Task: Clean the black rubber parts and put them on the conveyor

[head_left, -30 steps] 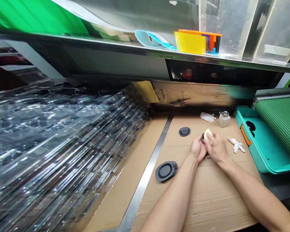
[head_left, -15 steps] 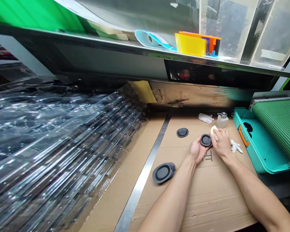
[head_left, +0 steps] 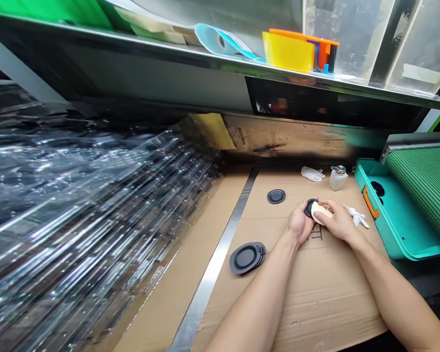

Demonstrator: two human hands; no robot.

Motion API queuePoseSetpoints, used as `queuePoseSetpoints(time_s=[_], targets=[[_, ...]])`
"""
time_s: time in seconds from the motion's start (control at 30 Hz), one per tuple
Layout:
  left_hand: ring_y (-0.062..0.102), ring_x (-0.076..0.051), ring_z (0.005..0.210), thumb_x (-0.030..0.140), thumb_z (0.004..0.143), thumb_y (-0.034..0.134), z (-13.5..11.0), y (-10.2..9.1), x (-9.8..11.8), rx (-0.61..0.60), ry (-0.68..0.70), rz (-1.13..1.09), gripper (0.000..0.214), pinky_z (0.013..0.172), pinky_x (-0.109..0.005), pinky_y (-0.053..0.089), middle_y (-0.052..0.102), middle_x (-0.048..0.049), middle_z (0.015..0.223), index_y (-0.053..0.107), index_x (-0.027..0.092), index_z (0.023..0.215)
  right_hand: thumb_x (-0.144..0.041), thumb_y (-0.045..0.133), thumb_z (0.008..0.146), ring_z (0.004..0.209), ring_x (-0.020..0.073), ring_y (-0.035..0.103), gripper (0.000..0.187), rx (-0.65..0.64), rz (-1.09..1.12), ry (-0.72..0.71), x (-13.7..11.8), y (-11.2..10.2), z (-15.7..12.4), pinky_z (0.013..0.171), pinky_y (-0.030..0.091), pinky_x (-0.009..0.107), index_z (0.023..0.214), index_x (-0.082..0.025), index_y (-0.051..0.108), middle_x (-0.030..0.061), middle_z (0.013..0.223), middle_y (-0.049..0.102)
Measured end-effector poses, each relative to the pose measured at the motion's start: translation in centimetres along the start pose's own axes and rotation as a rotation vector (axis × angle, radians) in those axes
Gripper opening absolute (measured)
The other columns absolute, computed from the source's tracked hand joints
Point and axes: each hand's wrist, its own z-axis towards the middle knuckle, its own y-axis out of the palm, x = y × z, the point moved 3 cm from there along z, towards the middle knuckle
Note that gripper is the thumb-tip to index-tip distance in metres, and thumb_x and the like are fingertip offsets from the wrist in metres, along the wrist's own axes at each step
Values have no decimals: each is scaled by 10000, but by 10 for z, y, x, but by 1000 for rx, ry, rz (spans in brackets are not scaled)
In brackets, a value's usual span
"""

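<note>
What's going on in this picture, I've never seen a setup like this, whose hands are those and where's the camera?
No robot here: these are one person's bare hands, seen by a camera worn on the head, looking forward and down. The left hand holds a black oval part; the right hand holds a cream pad over it. On the cardboard lie similar parts, a white glove and a metal-topped bottle. A teal bin is to the right.

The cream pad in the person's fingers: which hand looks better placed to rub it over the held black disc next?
Probably the right hand: it already grips the cream pad, which partly covers the black disc, while the left hand holds that disc.
</note>
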Motion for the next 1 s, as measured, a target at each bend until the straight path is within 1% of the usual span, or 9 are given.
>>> queuePoseSetpoints(time_s=[0.07, 0.17, 0.27, 0.37, 0.47, 0.63, 0.77, 0.9, 1.0], targets=[[695, -267, 1062, 295, 1008, 429, -2, 1, -1, -11, 25, 34, 320, 1013, -438, 519, 732, -155, 1051, 689, 110, 1015, -458, 603, 888, 846, 176, 676, 352, 4, 127, 42, 6, 6, 3, 752, 506, 282, 1117, -204, 686, 28, 951, 743], [697, -276, 1061, 285, 997, 450, -4, 1, -1, -7, 12, 60, 307, 1012, -447, 521, 735, -157, 1034, 700, 108, 994, -491, 625, 861, 782, 167, 671, 394, -116, 289, 103, 14, 10, 7, 688, 501, 257, 1064, -160, 696, 39, 887, 739], [693, -292, 1071, 305, 996, 456, -5, 0, -2, 2, -34, 36, 321, 1005, -475, 527, 735, -176, 1060, 705, 104, 968, -453, 663, 828, 786, 168, 673, 334, -233, 192, 108, 15, 0, 6, 692, 496, 253, 977, -163, 732, 33, 891, 742], [699, -279, 1048, 283, 1005, 453, -3, 0, -1, 13, 6, 22, 312, 992, -470, 538, 737, -175, 1050, 697, 103, 932, -406, 620, 885, 871, 192, 690, 288, -41, -91, 61, 9, -10, 4, 771, 503, 283, 1063, -207, 727, 33, 983, 756], [707, -232, 1005, 242, 1014, 441, -1, -1, -2, 32, 36, 6, 291, 988, -419, 545, 745, -129, 977, 683, 127, 901, -385, 504, 984, 972, 218, 693, 328, 154, -381, 20, -4, 1, 0, 833, 495, 305, 1245, -244, 643, 57, 1117, 742], [711, -174, 951, 232, 1026, 418, 0, -2, -2, 50, 41, -30, 317, 978, -313, 542, 747, -102, 928, 684, 129, 889, -402, 402, 1042, 982, 225, 694, 366, 86, -637, -40, -16, 25, 3, 777, 476, 278, 1324, -241, 570, 92, 1170, 719], [709, -218, 1001, 282, 1048, 359, 0, 0, -2, 49, -8, 21, 380, 967, -390, 560, 754, -129, 955, 686, 106, 970, -410, 359, 1057, 929, 231, 700, 394, 169, -690, 85, -12, 17, 9, 740, 465, 281, 1342, -212, 547, 112, 1131, 723], [704, -233, 1054, 283, 1025, 406, 2, -2, -3, 59, 2, -19, 337, 1008, -387, 543, 753, -144, 1021, 694, 109, 1034, -416, 382, 1046, 935, 227, 698, 372, 103, -683, 43, -12, 23, 7, 739, 459, 276, 1318, -229, 554, 100, 1128, 724], [697, -248, 1083, 296, 1026, 403, 3, -3, -4, 31, -11, -13, 349, 1012, -419, 545, 752, -149, 1065, 691, 112, 1096, -450, 356, 1052, 901, 231, 700, 388, 144, -707, 115, -11, 22, 6, 731, 457, 284, 1303, -237, 562, 100, 1098, 729]])
